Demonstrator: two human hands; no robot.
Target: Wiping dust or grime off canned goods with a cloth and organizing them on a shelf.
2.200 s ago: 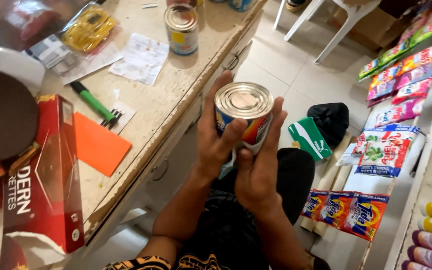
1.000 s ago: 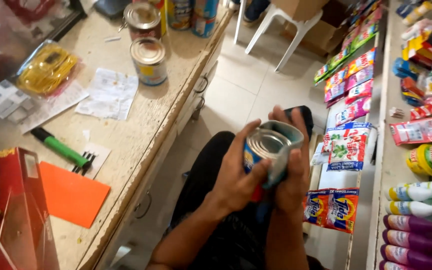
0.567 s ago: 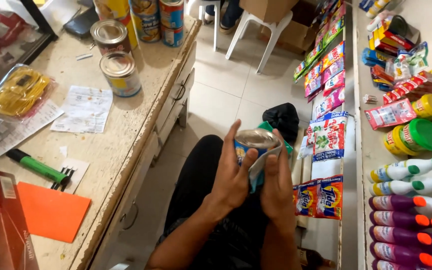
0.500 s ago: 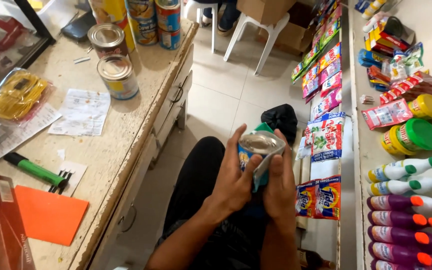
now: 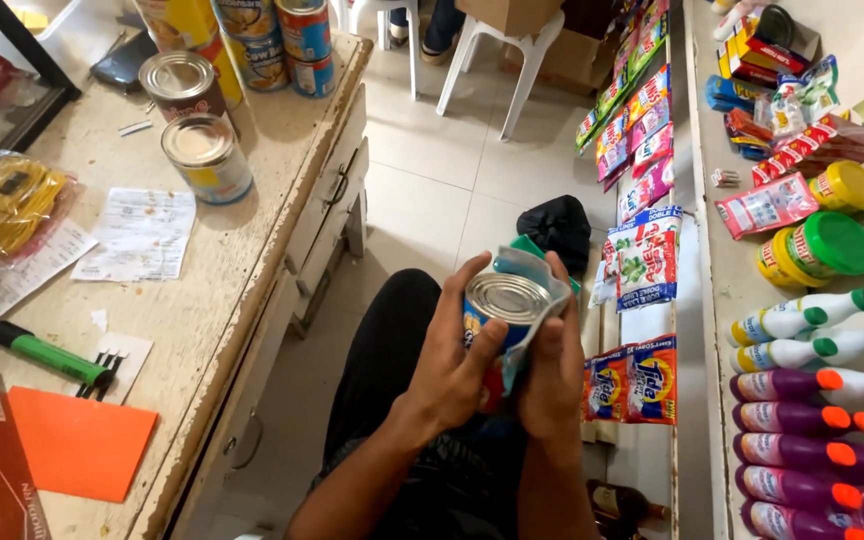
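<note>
- Centre of the frame, over the lap: a tin can (image 5: 505, 312) held between both hands, shiny top tilted up toward the camera, long axis leaning up and away to the upper right.
- Left hand (image 5: 449, 372) wrapped round the can's left side, fingers (image 5: 460, 290) curled up along the wall to the rim, thumb across the front label.
- Right hand (image 5: 552, 385) closed on the right side, pressing a loose flap of thin pale wrapper (image 5: 544, 283) against the can; fingertips just past the rim.
- Both hands touching the can, neither nearer; can sitting above and slightly ahead of the palms.
- Left of the frame: a worn desk (image 5: 252, 230) with two more tins (image 5: 206, 157) standing upright, well apart from the hands.
- Lower left on the desk: a green marker (image 5: 47, 353) and an orange card (image 5: 82, 443).
- Right edge: shelves (image 5: 714, 290) of bottles (image 5: 802, 315), jars and sachets, near the right hand but not touched.
</note>
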